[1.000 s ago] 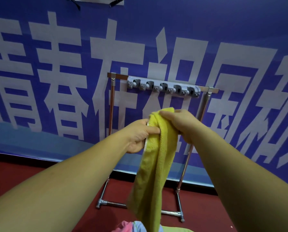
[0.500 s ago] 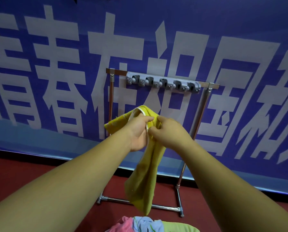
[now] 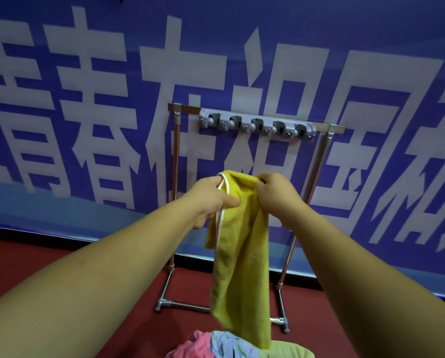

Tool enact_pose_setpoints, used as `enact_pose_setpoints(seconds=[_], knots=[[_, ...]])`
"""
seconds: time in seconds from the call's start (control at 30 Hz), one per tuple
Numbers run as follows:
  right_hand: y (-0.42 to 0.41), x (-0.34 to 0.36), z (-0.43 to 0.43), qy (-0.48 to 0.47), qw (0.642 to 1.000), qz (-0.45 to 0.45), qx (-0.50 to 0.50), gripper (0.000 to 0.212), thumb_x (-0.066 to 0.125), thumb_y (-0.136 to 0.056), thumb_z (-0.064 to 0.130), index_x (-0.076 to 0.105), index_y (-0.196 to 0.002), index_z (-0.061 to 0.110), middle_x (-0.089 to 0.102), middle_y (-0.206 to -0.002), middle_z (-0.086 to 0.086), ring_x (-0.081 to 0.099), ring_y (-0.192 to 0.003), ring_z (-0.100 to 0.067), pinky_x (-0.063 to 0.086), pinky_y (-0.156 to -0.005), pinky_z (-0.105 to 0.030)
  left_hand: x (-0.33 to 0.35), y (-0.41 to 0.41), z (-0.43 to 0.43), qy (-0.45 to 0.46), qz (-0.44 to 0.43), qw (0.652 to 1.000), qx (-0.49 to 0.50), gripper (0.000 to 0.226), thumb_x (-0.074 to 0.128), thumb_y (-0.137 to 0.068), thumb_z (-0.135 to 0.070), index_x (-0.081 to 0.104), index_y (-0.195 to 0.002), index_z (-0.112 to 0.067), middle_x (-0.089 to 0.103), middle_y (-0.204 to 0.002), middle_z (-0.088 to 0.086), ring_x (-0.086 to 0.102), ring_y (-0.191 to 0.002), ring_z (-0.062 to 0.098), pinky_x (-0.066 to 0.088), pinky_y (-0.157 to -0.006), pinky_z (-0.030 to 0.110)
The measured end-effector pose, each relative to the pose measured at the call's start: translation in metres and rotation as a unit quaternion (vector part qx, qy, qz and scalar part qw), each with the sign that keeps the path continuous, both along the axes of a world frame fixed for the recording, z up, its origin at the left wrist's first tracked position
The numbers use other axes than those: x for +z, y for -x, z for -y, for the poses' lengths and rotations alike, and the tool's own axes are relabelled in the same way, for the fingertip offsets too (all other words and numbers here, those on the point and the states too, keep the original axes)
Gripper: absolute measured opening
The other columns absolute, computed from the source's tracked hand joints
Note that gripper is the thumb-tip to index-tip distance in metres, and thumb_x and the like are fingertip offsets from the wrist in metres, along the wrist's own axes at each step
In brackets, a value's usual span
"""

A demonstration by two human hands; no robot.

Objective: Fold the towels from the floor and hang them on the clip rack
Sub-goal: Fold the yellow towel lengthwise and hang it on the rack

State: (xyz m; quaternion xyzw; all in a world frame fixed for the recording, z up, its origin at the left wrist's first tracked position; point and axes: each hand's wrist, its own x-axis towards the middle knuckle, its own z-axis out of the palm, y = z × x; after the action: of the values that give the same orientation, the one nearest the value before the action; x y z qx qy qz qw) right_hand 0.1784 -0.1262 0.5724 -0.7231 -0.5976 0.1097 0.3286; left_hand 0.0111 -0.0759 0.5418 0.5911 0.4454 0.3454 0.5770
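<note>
Towel: yellow towel held up in the air, long axis hanging straight down, top edge bunched between both hands.
Left hand: clenched on towel's upper left.
Right hand: pinching upper right.
Clip rack: above and beyond the hands, 5 clips unfilled.
Nearer hand: about equal.
Floor pile: directly below.

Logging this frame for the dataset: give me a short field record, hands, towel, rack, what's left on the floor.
left hand: gripping the top left edge of the yellow towel
right hand: pinching the towel's top right edge
yellow towel: held up between both hands, hanging in a long folded strip, white trim showing on the left
clip rack: grey clip strip on a metal frame, all visible clips empty, behind the towel
floor pile: pink, light blue and pale green towels at the bottom edge
task state: no towel on the rack yet
</note>
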Motion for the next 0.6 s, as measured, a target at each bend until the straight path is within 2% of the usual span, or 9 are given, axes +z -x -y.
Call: enact_pose_setpoints(seconds=[0.1, 0.2, 0.3, 0.4, 0.43, 0.5, 0.57, 0.6], knots=[[-0.001, 0.004, 0.000, -0.023, 0.998, 0.050, 0.002, 0.032, 0.043, -0.106, 0.014, 0.070, -0.122, 0.007, 0.065, -0.098, -0.008, 0.058, -0.089, -0.026, 0.042, -0.071, -0.032, -0.001, -0.001, -0.002, -0.025, -0.042, 0.998, 0.031, 0.062, 0.093, -0.077, -0.009, 0.068, -0.133, -0.021, 0.081, -0.111, 0.007, 0.079, -0.099, 0.031, 0.065, -0.090, 0.051], [-0.004, 0.010, 0.001, -0.026, 0.995, 0.095, 0.009, 0.031, 0.050, -0.104, 0.015, 0.069, -0.129, 0.011, 0.071, -0.115, -0.009, 0.062, -0.097, -0.026, 0.047, -0.077, -0.035, -0.001, -0.002, -0.001, 0.019, -0.025, 0.999, 0.022, 0.047, 0.082, -0.089, -0.006, 0.067, -0.133, -0.011, 0.081, -0.111, 0.012, 0.081, -0.097, 0.030, 0.066, -0.088, 0.048], [-0.014, 0.015, -0.004, -0.029, 0.992, 0.122, -0.017, 0.032, 0.051, -0.099, 0.010, 0.073, -0.122, 0.013, 0.072, -0.113, -0.008, 0.059, -0.092, -0.024, 0.046, -0.074, -0.034, 0.002, -0.001, 0.007, 0.090, 0.020, 0.996, 0.000, 0.027, 0.064, -0.101, 0.002, 0.068, -0.128, 0.002, 0.081, -0.110, 0.018, 0.080, -0.100, 0.031, 0.064, -0.093, 0.050], [-0.024, 0.017, -0.008, -0.012, 0.980, 0.194, -0.043, 0.029, 0.048, -0.097, 0.008, 0.074, -0.109, 0.014, 0.073, -0.104, -0.010, 0.063, -0.086, -0.030, 0.054, -0.070, -0.039, -0.003, 0.000, 0.011, 0.146, 0.057, 0.987, 0.023, 0.024, 0.050, -0.106, 0.006, 0.061, -0.127, 0.008, 0.077, -0.105, 0.020, 0.078, -0.089, 0.029, 0.064, -0.076, 0.044], [-0.026, 0.018, -0.008, -0.019, 0.977, 0.209, -0.042, 0.027, 0.048, -0.099, 0.010, 0.073, -0.108, 0.014, 0.073, -0.102, -0.011, 0.064, -0.086, -0.032, 0.057, -0.072, -0.041, -0.006, -0.001, 0.010, 0.146, 0.066, 0.986, 0.039, 0.027, 0.048, -0.105, 0.008, 0.056, -0.132, 0.008, 0.076, -0.107, 0.022, 0.078, -0.087, 0.029, 0.065, -0.071, 0.045], [-0.027, 0.024, -0.007, -0.037, 0.973, 0.227, -0.036, 0.027, 0.047, -0.103, 0.013, 0.072, -0.113, 0.016, 0.072, -0.103, -0.012, 0.065, -0.090, -0.034, 0.058, -0.076, -0.044, -0.015, -0.003, 0.006, 0.131, 0.073, 0.986, 0.075, 0.053, 0.053, -0.101, 0.009, 0.039, -0.151, 0.001, 0.073, -0.118, 0.024, 0.081, -0.089, 0.032, 0.066, -0.066, 0.046], [-0.025, 0.032, -0.006, -0.041, 0.970, 0.238, -0.022, 0.027, 0.047, -0.103, 0.012, 0.071, -0.116, 0.016, 0.072, -0.106, -0.011, 0.064, -0.093, -0.033, 0.059, -0.078, -0.045, -0.020, -0.003, 0.005, 0.109, 0.057, 0.989, 0.079, 0.074, 0.059, -0.099, 0.007, 0.028, -0.161, -0.019, 0.070, -0.124, 0.022, 0.080, -0.092, 0.032, 0.068, -0.070, 0.048], [-0.024, 0.035, -0.006, -0.042, 0.971, 0.236, -0.010, 0.027, 0.048, -0.103, 0.011, 0.070, -0.116, 0.016, 0.072, -0.107, -0.009, 0.064, -0.094, -0.032, 0.059, -0.078, -0.045, -0.019, -0.003, 0.009, 0.092, 0.018, 0.994, 0.061, 0.072, 0.062, -0.101, 0.001, 0.031, -0.160, -0.026, 0.072, -0.121, 0.020, 0.080, -0.090, 0.031, 0.068, -0.072, 0.049]])
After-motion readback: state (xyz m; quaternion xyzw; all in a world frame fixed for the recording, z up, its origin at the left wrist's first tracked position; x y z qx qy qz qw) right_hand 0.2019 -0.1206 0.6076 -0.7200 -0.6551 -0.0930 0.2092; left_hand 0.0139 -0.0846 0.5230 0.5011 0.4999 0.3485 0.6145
